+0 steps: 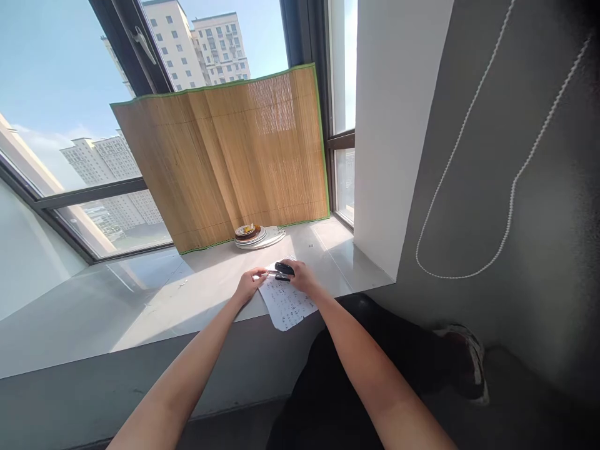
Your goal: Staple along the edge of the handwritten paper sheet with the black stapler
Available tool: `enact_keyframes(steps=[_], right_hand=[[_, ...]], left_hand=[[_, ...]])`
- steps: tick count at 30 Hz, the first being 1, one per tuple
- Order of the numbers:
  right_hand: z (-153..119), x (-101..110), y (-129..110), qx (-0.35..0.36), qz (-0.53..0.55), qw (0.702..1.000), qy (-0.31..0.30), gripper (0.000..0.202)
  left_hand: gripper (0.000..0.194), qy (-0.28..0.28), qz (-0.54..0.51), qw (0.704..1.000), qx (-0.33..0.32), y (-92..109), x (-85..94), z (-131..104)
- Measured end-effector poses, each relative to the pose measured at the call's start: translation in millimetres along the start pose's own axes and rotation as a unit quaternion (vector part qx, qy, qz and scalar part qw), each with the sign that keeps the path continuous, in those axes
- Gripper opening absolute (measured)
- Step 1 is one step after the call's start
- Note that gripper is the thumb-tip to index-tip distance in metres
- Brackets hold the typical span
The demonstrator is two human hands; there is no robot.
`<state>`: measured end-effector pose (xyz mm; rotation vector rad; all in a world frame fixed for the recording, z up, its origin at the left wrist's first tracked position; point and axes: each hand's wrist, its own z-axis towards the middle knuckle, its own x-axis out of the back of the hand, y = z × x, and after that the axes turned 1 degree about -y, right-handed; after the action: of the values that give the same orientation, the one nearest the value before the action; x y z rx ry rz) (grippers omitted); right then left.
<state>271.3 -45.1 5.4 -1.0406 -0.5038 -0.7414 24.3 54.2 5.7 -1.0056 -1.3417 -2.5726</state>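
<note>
A black stapler (284, 268) with a shiny metal middle part lies across the upper end of a sheet of paper with handwriting (288, 306). My right hand (302, 275) is closed around the stapler's right end. From the other side, my left hand (249, 284) has its fingers pinched at the shiny metal end; whether a small loose piece is also between them is too small to tell. The paper rests on the sill, and its lower end hangs over the front edge.
Behind my hands, a stack of round plate-like pieces (257, 237) sits on the tiled windowsill (187, 312). A bamboo mat (234, 162) leans against the window. A white bead chain (450, 169) hangs at the right. Tiny scraps (310, 245) lie on the sill.
</note>
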Motion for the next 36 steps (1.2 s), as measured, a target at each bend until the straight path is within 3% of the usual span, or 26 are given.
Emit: enact_keyframes(steps=[5,10,15,22,26,36], right_hand=[[2.1,2.0,-3.6,-0.027,0.013,1.0,0.002,0.057],[3.0,5.2,-6.4,-0.014,0.009,1.0,-0.002,0.052],[5.0,0.2,-2.2,0.02,0.01,1.0,-0.004,0.05],[7.5,-3.1,-4.8,0.035,0.002,0.999,-0.007,0.052],[7.1,-1.6,-7.5,0.046,0.013,0.999,-0.016,0.051],[8.1,-4.4,-4.5,0.038,0.012,0.999,-0.012,0.051]], left_hand=[[0.032,-0.004,0.012,1.0,0.019,-5.9,3.4,3.0],[0.032,0.038,0.0,0.999,0.028,-9.0,5.4,3.5],[0.036,0.004,0.01,1.0,0.026,-7.7,4.7,3.7],[0.027,0.01,0.053,0.998,-0.016,-1.9,5.3,3.7],[0.031,0.009,0.053,0.998,-0.016,-1.5,6.6,2.9],[0.032,-0.029,0.04,0.998,-0.032,-3.6,8.6,3.6]])
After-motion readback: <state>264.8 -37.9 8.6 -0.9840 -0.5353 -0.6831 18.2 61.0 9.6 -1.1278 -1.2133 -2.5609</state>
